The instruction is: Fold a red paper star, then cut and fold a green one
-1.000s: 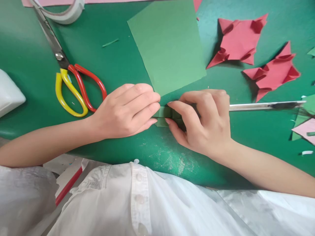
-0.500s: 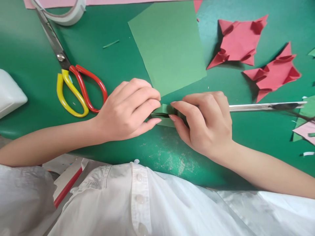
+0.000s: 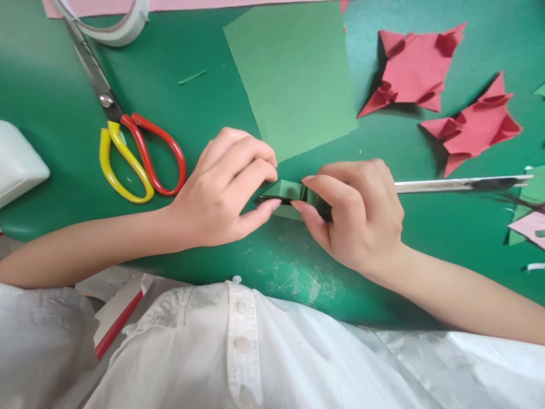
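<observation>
A small piece of folded green paper [image 3: 284,191] lies on the green table between my hands, its folds partly raised with a dark gap along the middle. My left hand [image 3: 227,187] is closed at its left end, the thumb pressing on it and the fingers curled above. On the other side, my right hand [image 3: 360,207] pinches the paper between thumb and forefinger, hiding its right end. Just beyond my fingers lies a flat green sheet [image 3: 293,85].
Scissors [image 3: 142,153] with red and yellow handles lie at left, near a white tape roll [image 3: 123,31] and a white container [image 3: 19,165]. Two folded red paper shapes [image 3: 419,68] sit at upper right. A slim metal cutter [image 3: 451,185] and paper scraps [image 3: 528,227] lie at right.
The upper flap of the folded paper shows more, its left part now a slanted point. My left fingers have lifted slightly, the left thumb lies on the paper, and my right forefinger has shifted right.
</observation>
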`<control>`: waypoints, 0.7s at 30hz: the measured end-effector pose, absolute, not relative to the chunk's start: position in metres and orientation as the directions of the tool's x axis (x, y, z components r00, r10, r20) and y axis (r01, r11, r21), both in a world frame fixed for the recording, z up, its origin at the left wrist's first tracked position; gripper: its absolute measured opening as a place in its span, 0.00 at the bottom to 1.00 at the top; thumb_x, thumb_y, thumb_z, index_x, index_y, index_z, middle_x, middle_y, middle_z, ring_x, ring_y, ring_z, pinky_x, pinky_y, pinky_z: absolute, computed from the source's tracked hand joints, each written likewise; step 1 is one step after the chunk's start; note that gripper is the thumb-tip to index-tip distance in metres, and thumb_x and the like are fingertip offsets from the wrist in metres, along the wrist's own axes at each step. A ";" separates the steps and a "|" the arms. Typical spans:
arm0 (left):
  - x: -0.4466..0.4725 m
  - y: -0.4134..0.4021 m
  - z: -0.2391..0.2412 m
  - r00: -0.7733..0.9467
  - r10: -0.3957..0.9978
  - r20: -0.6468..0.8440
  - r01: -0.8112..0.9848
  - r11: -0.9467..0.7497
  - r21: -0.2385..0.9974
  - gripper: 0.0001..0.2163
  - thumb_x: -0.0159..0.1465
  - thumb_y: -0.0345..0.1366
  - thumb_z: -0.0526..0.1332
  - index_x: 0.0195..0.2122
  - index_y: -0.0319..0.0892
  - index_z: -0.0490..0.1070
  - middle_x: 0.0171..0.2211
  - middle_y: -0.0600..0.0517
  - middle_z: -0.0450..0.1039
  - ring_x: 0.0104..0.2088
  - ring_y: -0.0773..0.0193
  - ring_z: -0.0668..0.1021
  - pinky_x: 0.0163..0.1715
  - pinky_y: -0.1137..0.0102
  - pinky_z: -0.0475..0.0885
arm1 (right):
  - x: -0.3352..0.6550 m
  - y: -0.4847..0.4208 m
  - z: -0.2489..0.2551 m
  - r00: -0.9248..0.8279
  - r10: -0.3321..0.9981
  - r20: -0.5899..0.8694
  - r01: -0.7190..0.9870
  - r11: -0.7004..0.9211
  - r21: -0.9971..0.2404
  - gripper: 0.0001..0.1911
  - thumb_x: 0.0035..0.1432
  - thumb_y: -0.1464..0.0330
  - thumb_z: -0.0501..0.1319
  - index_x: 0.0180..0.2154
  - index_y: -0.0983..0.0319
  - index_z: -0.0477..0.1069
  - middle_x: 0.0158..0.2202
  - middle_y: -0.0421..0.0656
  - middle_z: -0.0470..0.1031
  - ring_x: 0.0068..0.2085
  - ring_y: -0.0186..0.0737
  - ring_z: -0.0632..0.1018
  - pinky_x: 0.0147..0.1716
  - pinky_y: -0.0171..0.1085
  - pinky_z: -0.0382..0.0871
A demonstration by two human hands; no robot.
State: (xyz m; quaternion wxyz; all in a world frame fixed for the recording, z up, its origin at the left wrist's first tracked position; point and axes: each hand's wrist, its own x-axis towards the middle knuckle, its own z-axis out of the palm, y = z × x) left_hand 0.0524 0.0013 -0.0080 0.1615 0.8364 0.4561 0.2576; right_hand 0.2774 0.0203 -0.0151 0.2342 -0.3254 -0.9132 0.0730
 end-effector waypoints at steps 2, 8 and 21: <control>0.052 0.002 -0.008 0.451 0.846 0.286 0.675 -0.533 0.511 0.05 0.64 0.36 0.64 0.39 0.43 0.70 0.41 0.49 0.75 0.44 0.55 0.78 0.45 0.55 0.75 | 0.278 0.020 -0.015 -0.673 0.628 0.391 0.550 0.778 -0.303 0.10 0.67 0.67 0.58 0.48 0.61 0.63 0.37 0.49 0.76 0.34 0.44 0.75 0.31 0.41 0.69; 0.052 0.004 -0.006 0.454 0.844 0.286 0.657 -0.534 0.532 0.04 0.63 0.35 0.64 0.36 0.43 0.70 0.40 0.49 0.77 0.42 0.55 0.78 0.44 0.55 0.76 | 0.278 0.017 -0.018 -0.640 0.644 0.420 0.527 0.765 -0.371 0.11 0.65 0.69 0.60 0.49 0.59 0.63 0.38 0.47 0.74 0.37 0.41 0.75 0.34 0.40 0.74; 0.052 0.004 -0.007 0.396 0.849 0.349 0.502 -0.519 0.692 0.05 0.66 0.26 0.57 0.37 0.42 0.71 0.30 0.54 0.77 0.34 0.67 0.79 0.33 0.70 0.78 | 0.269 0.020 -0.005 -0.577 0.781 0.240 0.321 0.487 -0.812 0.23 0.53 0.60 0.72 0.45 0.59 0.66 0.33 0.36 0.77 0.27 0.29 0.75 0.25 0.29 0.71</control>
